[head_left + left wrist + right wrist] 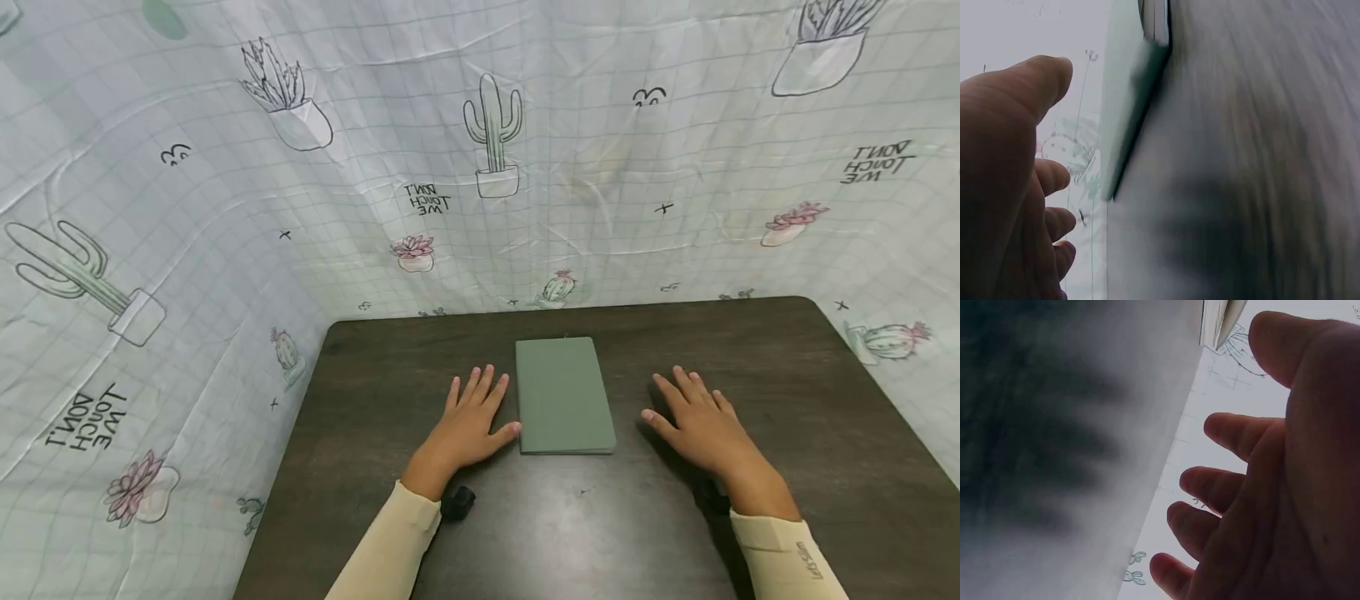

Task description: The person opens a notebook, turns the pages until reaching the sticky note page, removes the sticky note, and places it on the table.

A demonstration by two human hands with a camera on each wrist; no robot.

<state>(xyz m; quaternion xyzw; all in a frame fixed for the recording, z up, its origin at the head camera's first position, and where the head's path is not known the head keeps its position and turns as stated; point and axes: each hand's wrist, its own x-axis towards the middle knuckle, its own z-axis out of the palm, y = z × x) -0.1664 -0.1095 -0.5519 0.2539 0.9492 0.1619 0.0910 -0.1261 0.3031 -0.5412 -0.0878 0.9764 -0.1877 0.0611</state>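
A green notebook lies closed on the dark wooden table. Just left of it is my left hand, palm down, fingers spread, its thumb close to the cover's left edge. My right hand hovers over the table to the right, a wider gap from the notebook, with a shadow beneath. Both hands hold nothing. In the left wrist view the notebook shows its spine and page ends past the thumb; in the right wrist view only a corner of the notebook with its pages appears.
A white grid-patterned cloth with cactus drawings hangs behind the table and along its sides. A small black device sits under the left wrist. The table's back edge runs just beyond the notebook.
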